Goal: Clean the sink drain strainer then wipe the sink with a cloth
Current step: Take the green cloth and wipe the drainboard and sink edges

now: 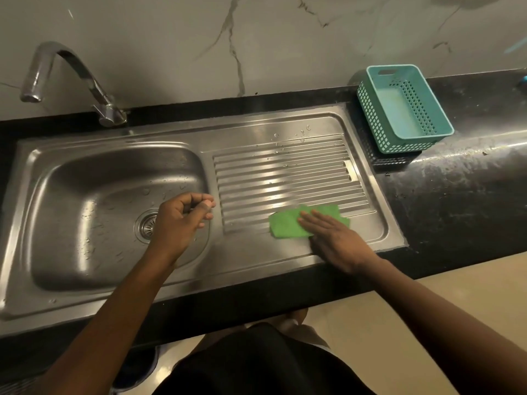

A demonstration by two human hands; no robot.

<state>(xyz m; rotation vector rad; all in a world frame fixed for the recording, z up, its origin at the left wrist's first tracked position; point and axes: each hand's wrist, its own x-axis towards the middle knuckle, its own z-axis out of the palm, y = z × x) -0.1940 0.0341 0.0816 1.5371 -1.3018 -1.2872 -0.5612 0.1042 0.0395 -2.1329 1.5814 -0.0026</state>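
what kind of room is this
Most likely a home kitchen: a stainless steel sink with a ribbed drainboard set in a dark stone counter, a curved tap behind it, and a teal plastic basket alongside.

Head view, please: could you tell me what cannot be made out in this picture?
Drain strainer: head view, right half hidden by the left hand.
Its fingertips: too small to tell whether they pinch anything.
Green cloth: partly covered by the right hand.
Blue object: cut off by the right edge.
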